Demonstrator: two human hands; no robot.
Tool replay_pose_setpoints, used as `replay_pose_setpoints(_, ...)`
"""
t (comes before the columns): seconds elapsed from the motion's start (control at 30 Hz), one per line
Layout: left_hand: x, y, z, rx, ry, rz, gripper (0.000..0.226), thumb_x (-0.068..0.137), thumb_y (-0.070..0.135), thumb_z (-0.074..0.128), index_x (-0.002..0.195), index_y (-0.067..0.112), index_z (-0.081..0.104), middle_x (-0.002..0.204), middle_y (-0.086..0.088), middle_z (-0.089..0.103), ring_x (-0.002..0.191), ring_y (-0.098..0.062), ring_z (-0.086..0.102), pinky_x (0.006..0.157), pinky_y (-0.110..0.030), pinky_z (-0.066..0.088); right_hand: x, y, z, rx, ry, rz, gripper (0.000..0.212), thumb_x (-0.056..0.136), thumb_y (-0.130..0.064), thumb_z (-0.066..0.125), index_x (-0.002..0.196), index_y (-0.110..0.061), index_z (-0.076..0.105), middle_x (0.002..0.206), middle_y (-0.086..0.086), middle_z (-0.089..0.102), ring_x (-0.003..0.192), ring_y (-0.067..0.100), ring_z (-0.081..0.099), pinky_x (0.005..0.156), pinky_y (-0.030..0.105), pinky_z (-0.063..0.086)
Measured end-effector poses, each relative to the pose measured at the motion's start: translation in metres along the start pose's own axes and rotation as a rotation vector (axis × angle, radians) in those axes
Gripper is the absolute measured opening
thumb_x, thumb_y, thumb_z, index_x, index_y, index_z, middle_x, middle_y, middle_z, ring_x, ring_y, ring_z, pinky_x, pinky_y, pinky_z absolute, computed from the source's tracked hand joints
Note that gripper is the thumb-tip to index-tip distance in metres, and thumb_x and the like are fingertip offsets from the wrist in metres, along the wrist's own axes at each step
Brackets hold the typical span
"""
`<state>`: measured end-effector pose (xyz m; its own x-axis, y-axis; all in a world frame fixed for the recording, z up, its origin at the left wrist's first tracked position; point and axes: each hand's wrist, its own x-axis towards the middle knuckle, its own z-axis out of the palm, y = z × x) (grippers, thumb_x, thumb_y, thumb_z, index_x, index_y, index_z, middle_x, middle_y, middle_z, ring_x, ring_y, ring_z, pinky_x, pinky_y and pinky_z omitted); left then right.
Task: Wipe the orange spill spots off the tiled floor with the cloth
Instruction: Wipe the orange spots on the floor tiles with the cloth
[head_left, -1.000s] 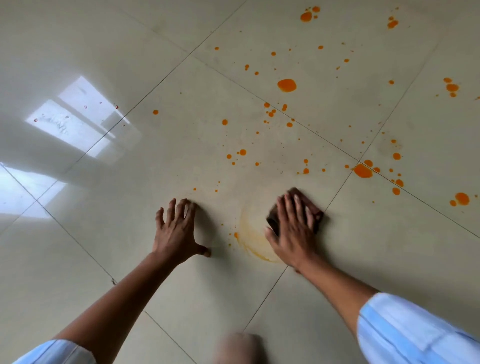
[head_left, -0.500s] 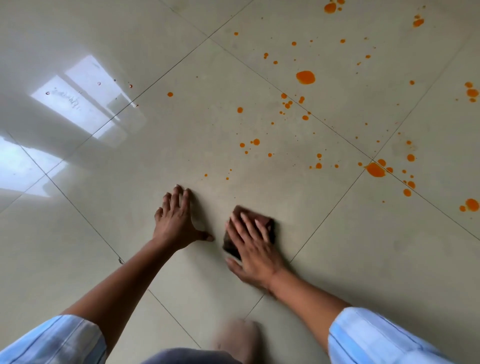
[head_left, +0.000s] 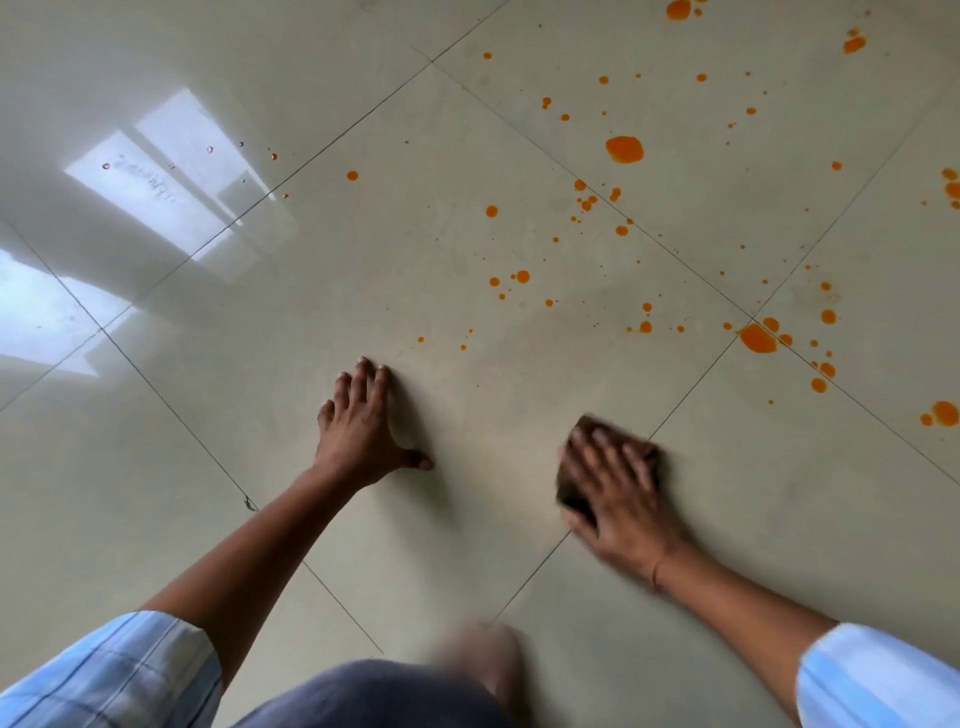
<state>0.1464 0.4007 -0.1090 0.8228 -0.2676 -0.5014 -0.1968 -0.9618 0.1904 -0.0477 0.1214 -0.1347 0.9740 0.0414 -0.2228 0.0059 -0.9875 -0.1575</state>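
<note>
My right hand (head_left: 618, 493) presses flat on a dark brown cloth (head_left: 574, 493) on the pale tiled floor (head_left: 467, 519), beside a grout line. The hand is blurred with motion and covers most of the cloth. My left hand (head_left: 361, 428) rests flat on the floor with fingers spread, about a hand's width to the left of the cloth, holding nothing. Orange spill spots lie farther out: a large drop (head_left: 624, 149) at the upper right, another large drop (head_left: 757, 338) at a tile corner, and several small ones (head_left: 522, 276) between.
A bright window reflection (head_left: 156, 171) shines on the glossy tiles at the left. My knee (head_left: 395, 691) in dark cloth and a blurred foot (head_left: 488, 660) sit at the bottom edge. More orange drops (head_left: 943, 413) reach the right edge.
My right hand swept the cloth left toward my left hand, then back right. The orange smear and small spots near my hands are gone. My left hand stayed planted.
</note>
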Motion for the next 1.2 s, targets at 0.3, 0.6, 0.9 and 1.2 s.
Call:
replay_pose_setpoints(0.3,0.008,0.003,-0.008,0.047,-0.037,0.047,0.148,0.040,0.073,0.080,0.152,0.020,0.000,0.161,-0.005,-0.009,0.147,-0.032,-0.004,0.116,-0.052,0.014,0.014,-0.036,-0.002,0.014,-0.049,-0.100,0.076,0.086,-0.058,0.042,0.152,-0.023,0.026,0.161,0.003,0.018,0.146,0.028,0.028,0.115,0.046,0.015)
replay_pose_setpoints(0.6,0.032,-0.025,-0.028,0.067,-0.022,0.054,0.142,0.044,0.071,0.081,0.153,0.031,0.000,0.161,-0.004,-0.016,0.147,-0.033,-0.008,0.116,-0.057,0.009,0.063,-0.083,-0.005,0.033,-0.110,-0.163,0.077,0.086,-0.057,0.044,0.152,-0.022,0.026,0.161,0.004,0.022,0.148,0.025,0.022,0.117,0.044,0.008)
replay_pose_setpoints(0.9,0.057,-0.035,-0.032,0.023,-0.086,-0.008,0.162,0.028,0.075,0.080,0.151,0.027,-0.014,0.159,-0.004,-0.022,0.146,-0.033,-0.014,0.114,-0.059,0.009,0.167,-0.104,-0.029,0.008,-0.134,-0.128,0.077,0.088,-0.057,0.040,0.153,-0.021,0.019,0.163,0.005,0.013,0.151,0.025,0.006,0.120,0.047,0.004)
replay_pose_setpoints(1.2,0.056,-0.035,-0.045,0.002,-0.158,0.094,0.158,0.038,0.072,0.081,0.147,0.031,-0.026,0.155,0.000,-0.033,0.145,-0.032,-0.022,0.117,-0.053,0.007,0.207,-0.084,-0.055,0.030,-0.148,0.029,0.080,0.092,-0.059,0.038,0.155,-0.020,0.009,0.163,0.001,-0.002,0.151,0.023,-0.006,0.120,0.044,-0.005)
